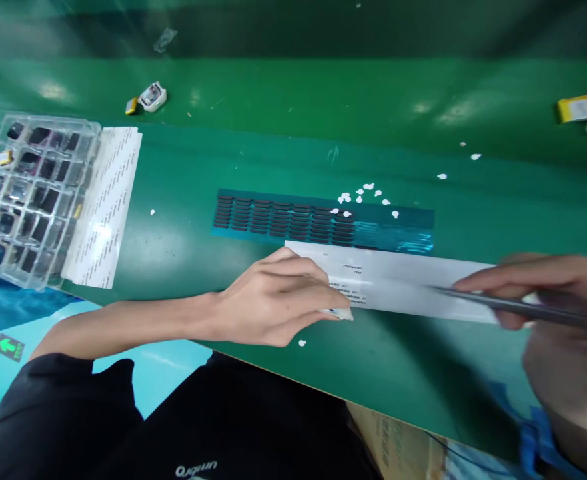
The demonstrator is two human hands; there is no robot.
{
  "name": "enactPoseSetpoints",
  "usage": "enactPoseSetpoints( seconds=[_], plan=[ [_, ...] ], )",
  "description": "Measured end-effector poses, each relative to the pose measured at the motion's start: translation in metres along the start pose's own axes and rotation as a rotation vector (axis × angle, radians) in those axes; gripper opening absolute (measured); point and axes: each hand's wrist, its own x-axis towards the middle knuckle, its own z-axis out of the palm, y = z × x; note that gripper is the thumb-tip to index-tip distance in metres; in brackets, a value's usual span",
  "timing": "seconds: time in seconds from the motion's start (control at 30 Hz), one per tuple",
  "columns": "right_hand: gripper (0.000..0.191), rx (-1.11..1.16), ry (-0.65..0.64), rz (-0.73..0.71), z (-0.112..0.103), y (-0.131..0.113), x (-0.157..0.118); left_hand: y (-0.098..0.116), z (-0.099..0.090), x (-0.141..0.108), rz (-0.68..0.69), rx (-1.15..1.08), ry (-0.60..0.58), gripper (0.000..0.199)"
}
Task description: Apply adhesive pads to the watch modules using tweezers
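My left hand is closed, with a small white piece showing at its fingertips; the fingers hide most of it. This hand rests over the left end of a white backing strip that carries small dark marks or parts. My right hand, blurred, grips dark tweezers whose tips point left over the strip. Just beyond lies a blue film sheet with rows of thin black strips. Several small white round tabs are scattered on and behind the film.
A clear compartment tray of dark square parts stands at left, beside white printed sheets. A white device with a small yellow battery lies at the back left. Another yellow battery is at far right on the green mat.
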Motion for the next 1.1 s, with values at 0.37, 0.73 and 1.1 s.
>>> enactPoseSetpoints(
  seconds=[0.37, 0.73, 1.1],
  plan=[
    [0.018, 0.122, 0.008, 0.273, 0.018, -0.002, -0.024, -0.007, 0.003, -0.005, 0.019, 0.132, -0.236, 0.028],
    [0.035, 0.207, -0.059, 0.304, 0.028, -0.008, -0.026, -0.01, 0.001, -0.001, 0.036, 0.136, -0.288, 0.025],
    [0.037, 0.133, -0.21, 0.27, 0.018, -0.002, -0.023, -0.011, 0.002, -0.001, 0.01, 0.143, -0.288, 0.025]
  ],
)
